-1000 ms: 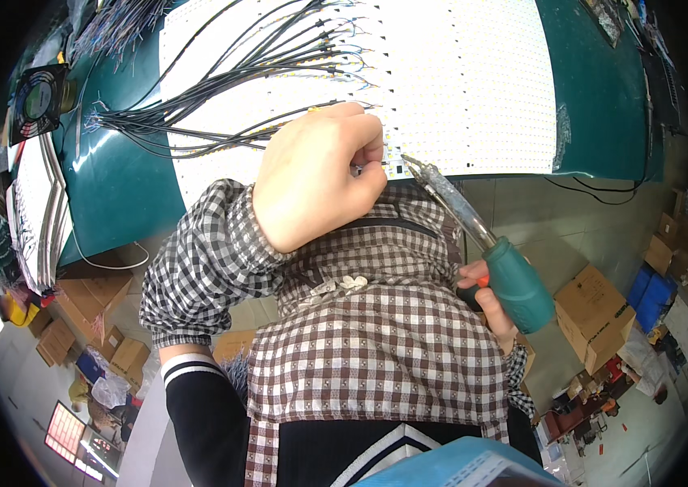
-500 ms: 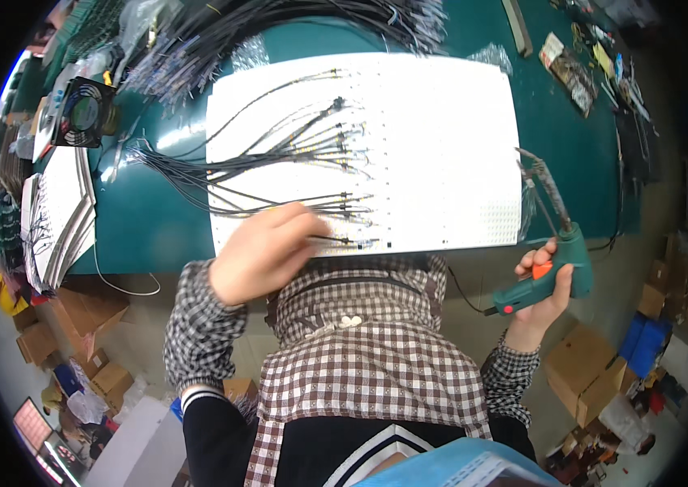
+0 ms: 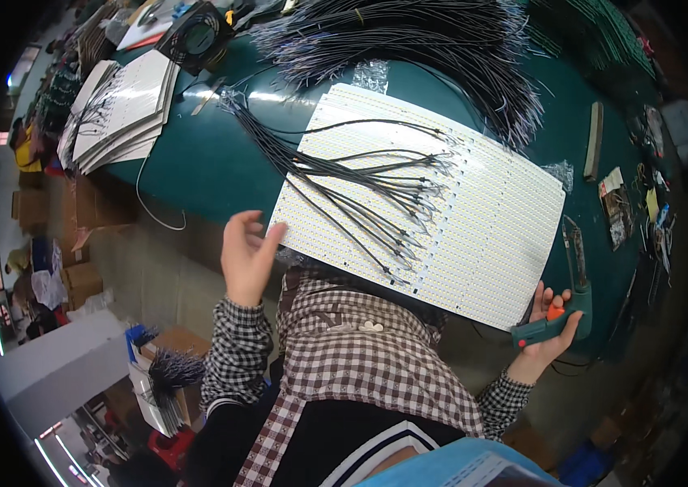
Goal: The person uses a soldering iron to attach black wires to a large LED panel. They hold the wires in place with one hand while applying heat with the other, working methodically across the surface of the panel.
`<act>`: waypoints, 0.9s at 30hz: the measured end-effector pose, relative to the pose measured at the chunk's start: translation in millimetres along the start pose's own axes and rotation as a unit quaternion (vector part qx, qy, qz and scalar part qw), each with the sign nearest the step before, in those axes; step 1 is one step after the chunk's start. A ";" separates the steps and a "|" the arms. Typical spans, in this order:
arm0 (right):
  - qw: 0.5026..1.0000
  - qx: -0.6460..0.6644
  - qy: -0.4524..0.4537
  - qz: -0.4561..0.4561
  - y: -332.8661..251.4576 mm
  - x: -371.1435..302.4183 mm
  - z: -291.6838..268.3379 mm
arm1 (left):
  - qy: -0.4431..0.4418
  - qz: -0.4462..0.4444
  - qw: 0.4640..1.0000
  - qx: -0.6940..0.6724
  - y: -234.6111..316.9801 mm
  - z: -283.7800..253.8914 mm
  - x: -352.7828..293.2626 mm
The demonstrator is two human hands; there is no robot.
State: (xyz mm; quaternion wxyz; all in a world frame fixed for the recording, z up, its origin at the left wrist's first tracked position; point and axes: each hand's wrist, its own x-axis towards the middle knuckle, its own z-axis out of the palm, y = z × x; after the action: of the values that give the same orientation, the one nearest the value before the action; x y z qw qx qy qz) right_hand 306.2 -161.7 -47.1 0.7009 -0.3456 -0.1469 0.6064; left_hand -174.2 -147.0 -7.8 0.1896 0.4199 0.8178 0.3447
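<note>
My right hand (image 3: 551,345) is wrapped round the handle of a green soldering gun (image 3: 582,312) with an orange trigger; its tip points away from me, beside the panel's right edge. A white LED circuit panel (image 3: 506,219), dotted with rows of small lamps, lies tilted on the table before me. Several black cables (image 3: 319,168) fan across its left half, with their thin ends along a row near its middle. At the panel's near left corner is my left hand (image 3: 248,258), thumb apart from the fingers and nothing in it; the thumb is at the panel's edge.
A big bundle of black cables (image 3: 409,36) lies at the back of the green table (image 3: 206,174). Stacked white panels (image 3: 129,109) and a black fan (image 3: 195,39) sit at the left. A wooden strip (image 3: 594,142) and a packet (image 3: 616,207) are at the right.
My left hand has left the cable ends and moved to the panel's left corner. The view has turned, so the panel appears tilted. My right hand keeps its hold on the soldering gun.
</note>
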 end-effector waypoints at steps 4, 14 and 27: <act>1.000 0.018 0.004 0.021 8.3 11.6 5.7 | -0.057 -0.049 0.996 -0.056 -10.1 2.4 7.7; 1.000 0.000 -0.017 -0.004 8.0 14.6 2.6 | -0.049 -0.045 0.965 -0.253 9.5 -5.1 -35.4; 0.999 -0.030 -0.032 0.008 -0.4 26.3 -5.2 | -0.205 -0.136 0.681 -0.690 8.5 46.4 -53.6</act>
State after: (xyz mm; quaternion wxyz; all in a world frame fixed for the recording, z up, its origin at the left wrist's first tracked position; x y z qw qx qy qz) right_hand 315.6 -138.4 -56.1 0.6807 -0.3477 -0.1847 0.6178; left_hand -110.7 -168.6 -32.5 0.6336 0.1142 0.3373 0.6868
